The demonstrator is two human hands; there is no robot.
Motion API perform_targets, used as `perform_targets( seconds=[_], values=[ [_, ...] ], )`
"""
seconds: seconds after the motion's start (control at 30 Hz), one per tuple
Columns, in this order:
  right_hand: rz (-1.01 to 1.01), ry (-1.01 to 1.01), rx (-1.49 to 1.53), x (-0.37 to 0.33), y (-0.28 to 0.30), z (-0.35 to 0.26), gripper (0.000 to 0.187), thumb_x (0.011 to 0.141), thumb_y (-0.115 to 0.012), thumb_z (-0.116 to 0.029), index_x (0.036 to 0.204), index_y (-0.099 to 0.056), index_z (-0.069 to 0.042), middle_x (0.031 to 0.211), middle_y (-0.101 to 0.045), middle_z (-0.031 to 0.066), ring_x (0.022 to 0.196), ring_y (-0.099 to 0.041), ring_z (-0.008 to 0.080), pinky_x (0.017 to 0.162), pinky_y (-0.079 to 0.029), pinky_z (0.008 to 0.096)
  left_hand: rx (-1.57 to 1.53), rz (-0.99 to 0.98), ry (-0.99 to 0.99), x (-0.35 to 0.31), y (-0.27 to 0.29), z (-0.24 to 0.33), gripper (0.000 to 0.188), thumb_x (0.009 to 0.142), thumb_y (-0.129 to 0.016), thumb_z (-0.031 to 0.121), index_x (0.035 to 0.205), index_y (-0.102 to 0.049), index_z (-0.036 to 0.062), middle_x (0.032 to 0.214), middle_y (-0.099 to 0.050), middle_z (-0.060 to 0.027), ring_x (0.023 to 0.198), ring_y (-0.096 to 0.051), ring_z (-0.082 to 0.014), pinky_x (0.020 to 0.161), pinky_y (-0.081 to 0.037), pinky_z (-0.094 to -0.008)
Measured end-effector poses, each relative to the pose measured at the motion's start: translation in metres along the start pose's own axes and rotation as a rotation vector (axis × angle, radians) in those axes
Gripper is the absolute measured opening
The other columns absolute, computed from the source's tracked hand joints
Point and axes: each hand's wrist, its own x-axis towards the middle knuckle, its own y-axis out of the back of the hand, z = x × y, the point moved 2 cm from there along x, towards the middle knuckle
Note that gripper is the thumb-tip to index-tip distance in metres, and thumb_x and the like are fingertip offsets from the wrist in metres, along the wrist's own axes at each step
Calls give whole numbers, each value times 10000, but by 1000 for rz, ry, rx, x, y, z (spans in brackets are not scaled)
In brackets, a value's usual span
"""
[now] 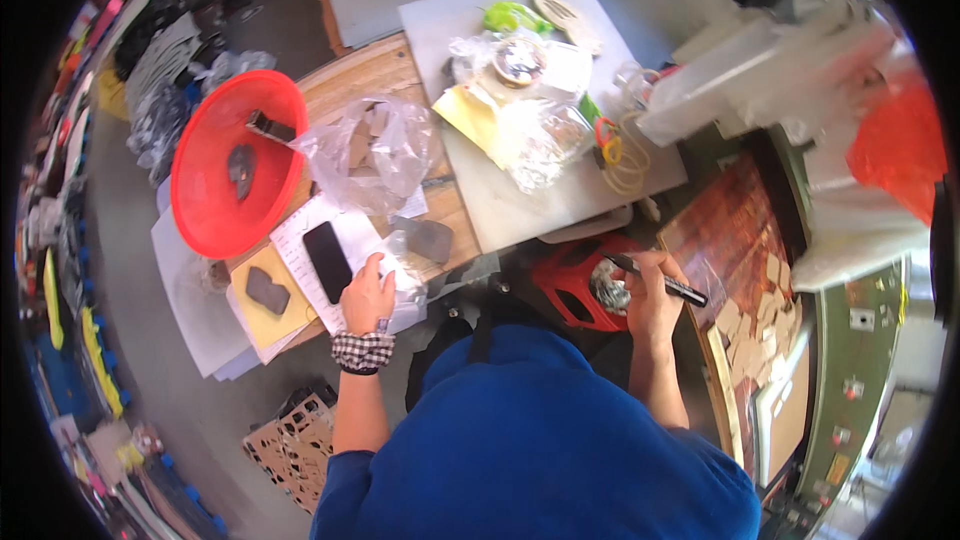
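Observation:
My right hand (655,302) is closed around a black marker pen (685,292), held over a red plastic basket (560,285) with crumpled clear wrap in it. My left hand (368,298) rests on the table's near edge with its fingers apart, holding nothing that I can see. Beside its fingertips lies a black phone (327,262) on written white sheets (290,238). A flat dark grey piece (428,238) lies just to the right of that hand. A similar grey piece (267,290) sits on yellow paper (300,312) to its left.
A red bowl (200,205) holding dark pieces stands at the left. Behind the phone is a clear plastic bag (370,155) of brown pieces. A grey board (480,225) carries wrapped food packaging. At right, tan cut pieces (765,325) lie on a reddish surface, below hanging plastic bags (770,70).

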Motion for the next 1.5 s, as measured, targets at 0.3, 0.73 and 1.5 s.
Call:
perform_targets(
  seconds=[0.3, 0.73, 1.5],
  values=[
    [-115, -93, -7, 56, 16, 37, 192, 943, -591, -171, 859, -559, -2, 737, -588, 107, 648, -591, 204, 677, -521, 339, -16, 12, 134, 10, 5, 19, 310, 886, -622, 274, 1138, -573, 101, 872, -695, -160, 781, -668, -358, 657, -528, -461],
    [-294, -312, 8, 57, -60, 81, 194, 970, -544, -206, 860, -529, -46, 709, -533, 60, 705, -577, 197, 701, -481, 323, 12, 55, 516, -84, 25, -54, 254, 872, -606, 283, 1069, -604, 122, 847, -681, -133, 789, -659, -347, 679, -522, -464],
    [-636, -734, -96, -302, -600, 364, 130, 947, -557, -64, 852, -597, 15, 721, -628, 94, 676, -614, 159, 687, -517, 295, 145, -302, 329, -1, 71, -677, 481, 920, -577, 318, 1371, -451, 206, 846, -689, -144, 741, -670, -359, 625, -538, -486]
  ],
)
